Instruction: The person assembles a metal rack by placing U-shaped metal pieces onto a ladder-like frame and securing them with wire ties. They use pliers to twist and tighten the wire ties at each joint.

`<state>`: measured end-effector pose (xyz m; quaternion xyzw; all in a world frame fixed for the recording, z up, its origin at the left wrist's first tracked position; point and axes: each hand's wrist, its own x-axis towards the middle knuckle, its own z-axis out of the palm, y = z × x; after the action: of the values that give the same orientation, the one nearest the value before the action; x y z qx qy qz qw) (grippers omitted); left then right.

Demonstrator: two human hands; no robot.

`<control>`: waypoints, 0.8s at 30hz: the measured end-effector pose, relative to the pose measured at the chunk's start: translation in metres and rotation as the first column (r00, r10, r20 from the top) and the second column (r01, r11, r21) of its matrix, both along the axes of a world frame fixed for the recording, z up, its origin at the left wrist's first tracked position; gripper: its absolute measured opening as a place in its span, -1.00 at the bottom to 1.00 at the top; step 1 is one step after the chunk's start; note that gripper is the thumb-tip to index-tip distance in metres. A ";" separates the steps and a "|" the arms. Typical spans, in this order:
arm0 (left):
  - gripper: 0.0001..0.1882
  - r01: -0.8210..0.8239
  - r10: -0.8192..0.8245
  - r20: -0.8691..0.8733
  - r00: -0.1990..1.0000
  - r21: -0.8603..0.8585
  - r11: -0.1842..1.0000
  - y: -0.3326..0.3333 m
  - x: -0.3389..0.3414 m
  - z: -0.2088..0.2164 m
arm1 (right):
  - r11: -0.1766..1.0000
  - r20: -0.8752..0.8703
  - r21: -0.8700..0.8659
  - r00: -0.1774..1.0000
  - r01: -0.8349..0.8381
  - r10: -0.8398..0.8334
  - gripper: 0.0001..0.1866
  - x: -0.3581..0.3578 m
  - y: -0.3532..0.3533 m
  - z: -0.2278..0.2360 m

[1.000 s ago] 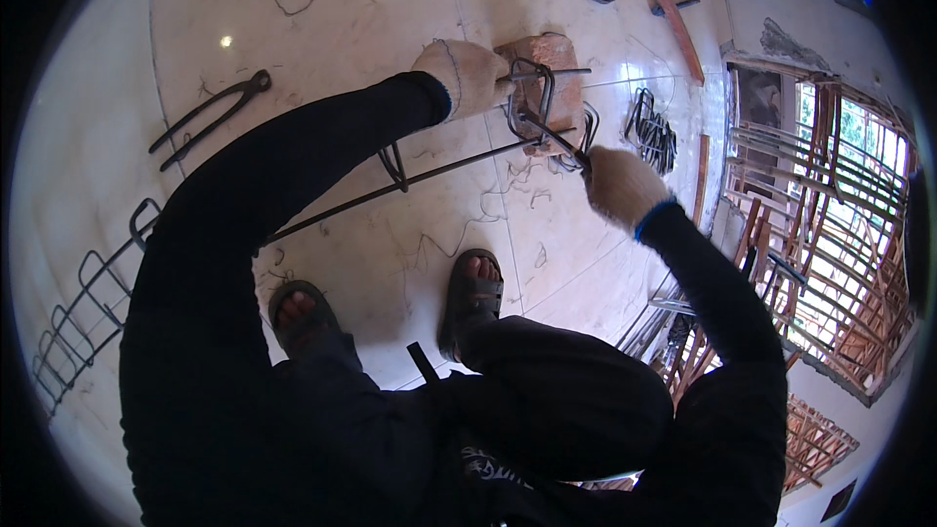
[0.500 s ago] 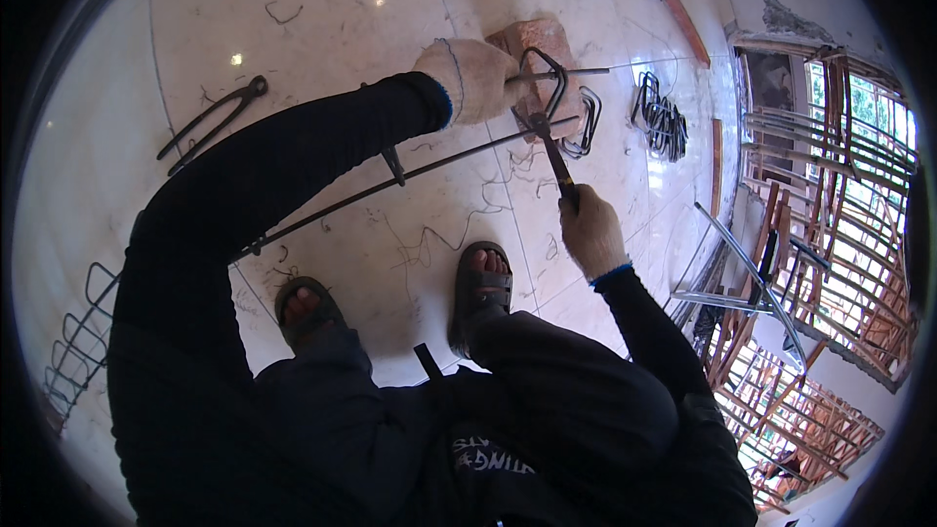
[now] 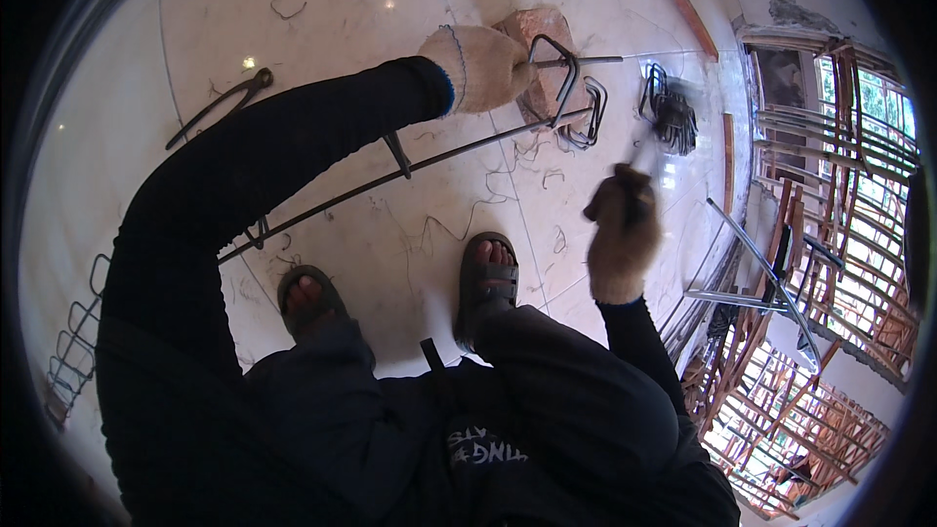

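Note:
My left hand (image 3: 480, 68), in a pale knitted work glove, is closed round a steel bar (image 3: 597, 60) whose end sticks out to the right. A bent stirrup (image 3: 570, 88) hangs round this bar and a second, longer steel bar (image 3: 449, 158) running to the lower left. Beneath them lies a reddish block (image 3: 540, 31) on the floor. Gloved too, my right hand (image 3: 625, 234) grips a hammer (image 3: 639, 151) off to the right of the bars. Motion blurs the hammer, and its head cannot be made out clearly against the dark stirrups.
Bundled stirrups (image 3: 672, 117) lie right of the block, with several more (image 3: 592, 117) beside it. Pincers (image 3: 229, 102) lie on the tiles at left. Wire scraps (image 3: 459, 229) litter the floor near my sandals. Timber (image 3: 688, 15), a metal frame (image 3: 766, 278) and wooden lattice stand along the right.
My right hand has swung the hammer away from the bars, to the right and slightly down in view. My left hand keeps its hold on the bar, nearly in place.

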<state>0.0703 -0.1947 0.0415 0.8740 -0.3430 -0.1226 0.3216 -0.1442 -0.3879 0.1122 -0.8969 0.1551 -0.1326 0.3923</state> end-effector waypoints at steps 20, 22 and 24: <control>-0.49 0.109 -0.110 -0.041 0.993 -0.020 0.994 -0.002 -0.015 0.020 | 0.918 -0.271 -0.372 0.962 -0.140 0.037 -0.82 -0.032 -0.036 -0.050; -0.48 0.163 -0.164 -0.043 0.986 -0.024 0.986 -0.013 -0.022 0.024 | 0.804 -0.558 -0.511 0.829 -0.304 -0.041 -0.80 -0.059 -0.064 -0.075; -0.48 0.166 -0.166 -0.007 0.986 0.063 0.984 -0.013 -0.026 0.019 | 0.835 -0.564 -0.474 0.825 -0.280 -0.044 -0.81 -0.074 -0.070 -0.083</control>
<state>0.0447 -0.2076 0.0605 0.8520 -0.4105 -0.1604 0.2826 -0.2186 -0.4577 0.0292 -0.9772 0.1599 0.1201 0.0709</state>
